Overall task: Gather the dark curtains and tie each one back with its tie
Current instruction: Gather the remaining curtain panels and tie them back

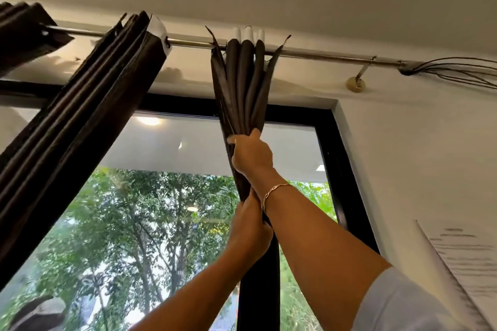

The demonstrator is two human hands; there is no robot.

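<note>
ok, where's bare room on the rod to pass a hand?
Two bare stretches of rod: a short one between the middle curtain and the gathered curtain, a longer one from there to the wall bracket. Crowded below: right hand above left hand, both gripping the bunch.

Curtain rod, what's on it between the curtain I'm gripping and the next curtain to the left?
Nothing: in the head view that stretch of the curtain rod is bare between the gripped curtain and the left curtain.

The right curtain [244, 83] hangs on the rod [322, 55], the middle curtain [107, 83] to its left, the window [161, 223] behind both.
</note>
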